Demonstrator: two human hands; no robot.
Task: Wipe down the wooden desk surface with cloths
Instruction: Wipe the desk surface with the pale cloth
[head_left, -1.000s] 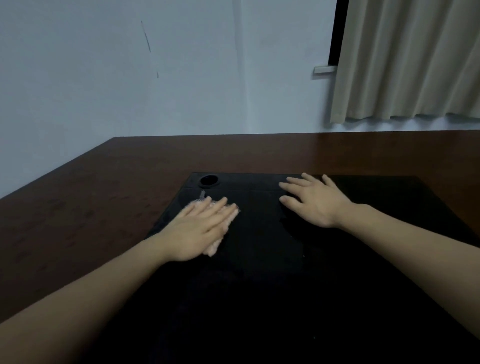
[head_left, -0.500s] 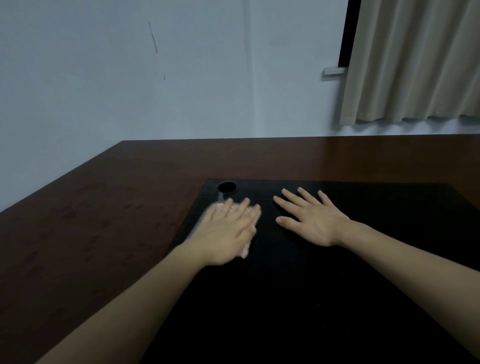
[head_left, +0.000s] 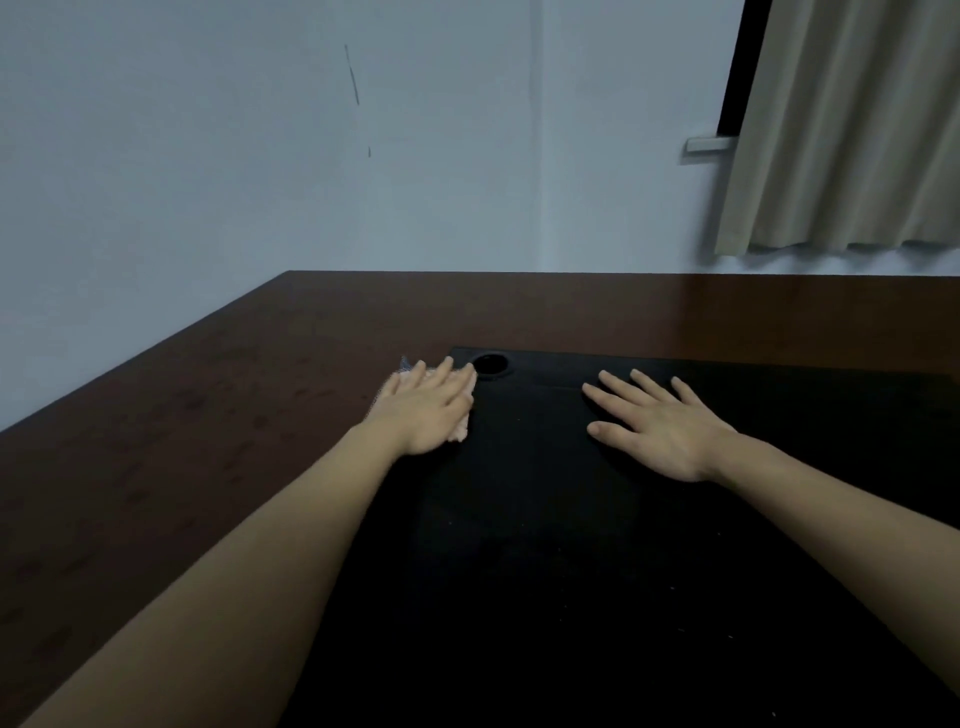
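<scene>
A person's left hand, fingers flat in an open grip pressing a pale pink cloth, has slid leftward to the black mat's far-left corner beside the wooden bench, while the empty right hand braces flat on the mat.

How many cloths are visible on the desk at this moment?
1. A pinkish cloth lies under the flat left hand, at the black mat's far left corner. The right hand covers no visible cloth.
</scene>
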